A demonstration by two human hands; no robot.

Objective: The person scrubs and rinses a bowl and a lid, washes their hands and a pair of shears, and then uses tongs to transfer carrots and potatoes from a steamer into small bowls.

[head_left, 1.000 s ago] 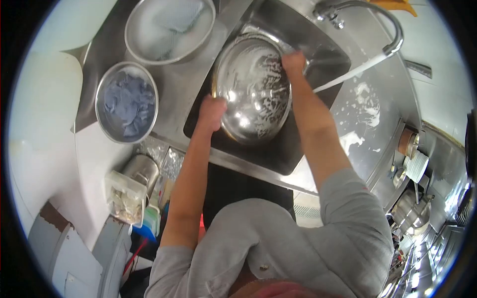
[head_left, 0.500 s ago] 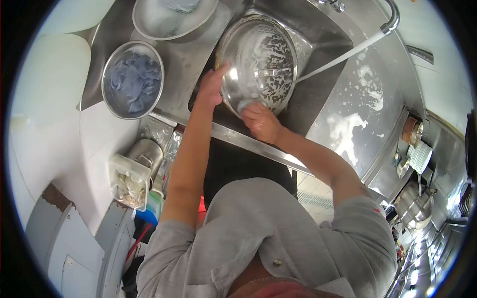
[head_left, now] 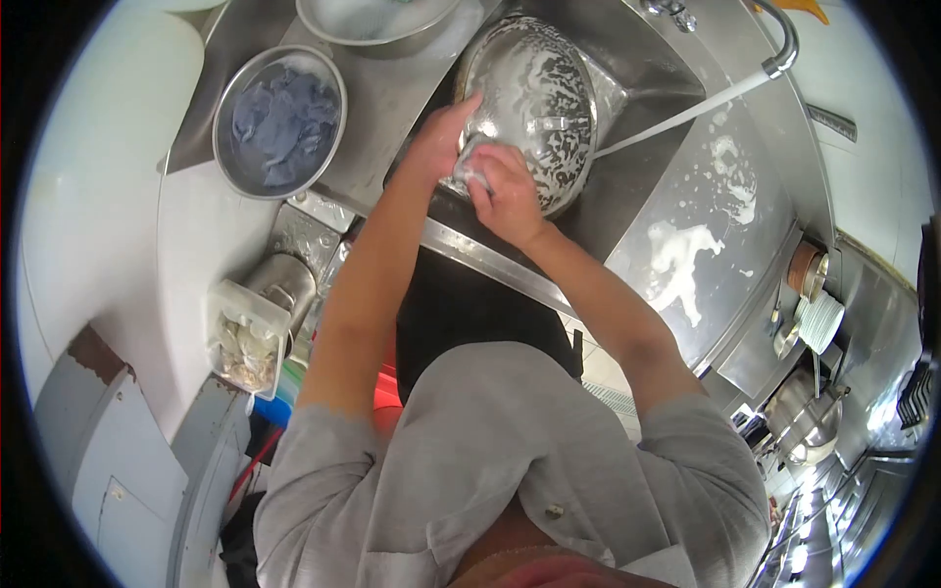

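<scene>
A large round metal lid with a bar handle lies tilted in the sink basin, streaked with white suds. My left hand grips its left edge, thumb on the top surface. My right hand is closed around a pale scouring pad, pressed to the lid's lower left part, close to my left hand. From the curved faucet a stream of water runs down to the lid's right edge.
Left of the basin stand a metal bowl of blue-grey cloths and a larger bowl of suds. Foam spots the right counter. Below left is a plastic container; pans and plates sit far right.
My right hand and the pad have moved up and left along the lid, closer to my left hand. The view has shifted slightly. More suds show on the lid's upper part.
</scene>
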